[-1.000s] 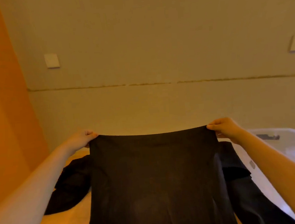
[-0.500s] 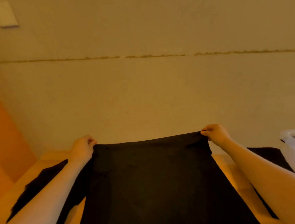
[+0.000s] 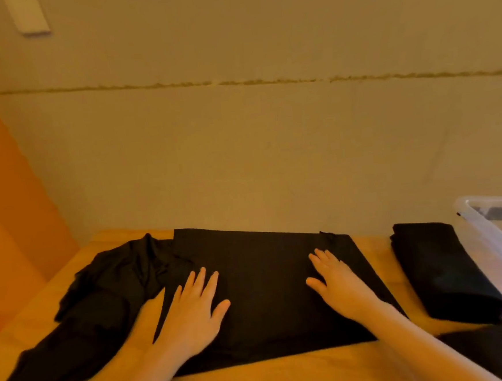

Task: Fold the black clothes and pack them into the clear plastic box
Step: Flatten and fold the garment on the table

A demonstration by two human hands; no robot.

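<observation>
A black garment (image 3: 266, 282) lies flat as a folded rectangle on the wooden table (image 3: 288, 376). My left hand (image 3: 197, 308) rests on its left part, palm down with fingers spread. My right hand (image 3: 338, 282) presses flat on its right part. A crumpled heap of black clothes (image 3: 102, 298) lies at the left, touching the flat garment. A folded black stack (image 3: 439, 268) sits at the right beside the clear plastic box (image 3: 493, 231), whose near corner shows at the right edge.
More black cloth (image 3: 496, 351) lies at the bottom right corner. A beige wall (image 3: 241, 161) stands right behind the table, with an orange panel (image 3: 11, 209) at the left. A white switch plate (image 3: 30, 15) is high on the wall.
The garment was held up by its top corners in both hands; now it lies flat on the table, and both hands have let go and press on it.
</observation>
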